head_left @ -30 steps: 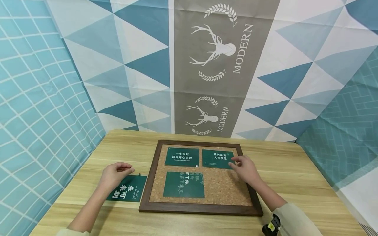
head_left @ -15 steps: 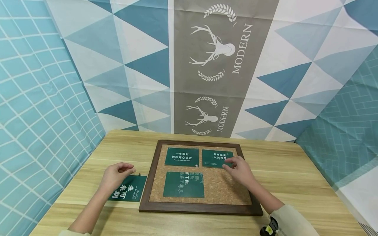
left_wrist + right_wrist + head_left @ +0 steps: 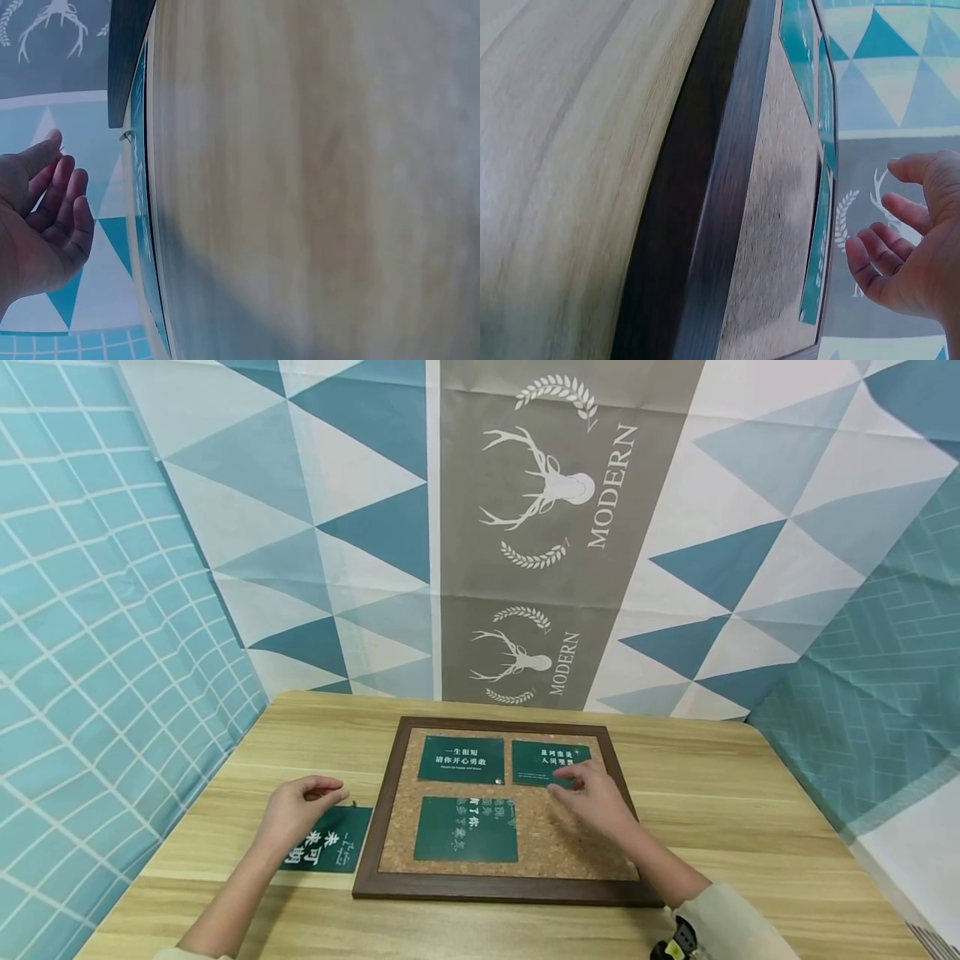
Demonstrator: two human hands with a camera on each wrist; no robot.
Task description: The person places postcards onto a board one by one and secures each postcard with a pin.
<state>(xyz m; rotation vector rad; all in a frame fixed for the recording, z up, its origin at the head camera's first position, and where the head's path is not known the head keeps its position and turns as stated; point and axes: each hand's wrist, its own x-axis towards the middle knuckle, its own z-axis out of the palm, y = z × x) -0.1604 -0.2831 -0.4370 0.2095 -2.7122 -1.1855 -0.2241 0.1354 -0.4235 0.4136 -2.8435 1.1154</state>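
My left hand (image 3: pixel 300 810) hovers over a green card (image 3: pixel 330 843) with white writing, which lies on the table left of the framed corkboard (image 3: pixel 577 831). In the left wrist view, its thumb and forefinger pinch a tiny, thin pin (image 3: pixel 61 151); the other fingers are curled. A small pin (image 3: pixel 127 136) stands out near the card's far edge. Above the board's right half is my right hand (image 3: pixel 596 797), thumb and fingers apart with nothing between them. It overlaps the upper right green card (image 3: pixel 536 764) in the head view.
Two more green cards, the upper left card (image 3: pixel 461 760) and the lower left card (image 3: pixel 465 829), lie on the cork. A raised dark wooden frame (image 3: pixel 510 890) borders the board. Behind the wooden table (image 3: pixel 750 827) hangs a patterned cloth (image 3: pixel 517 527).
My right hand has moved left from the right edge of the upper right card, now lower over its corner. The left hand has shifted slightly to the right, still pinching.
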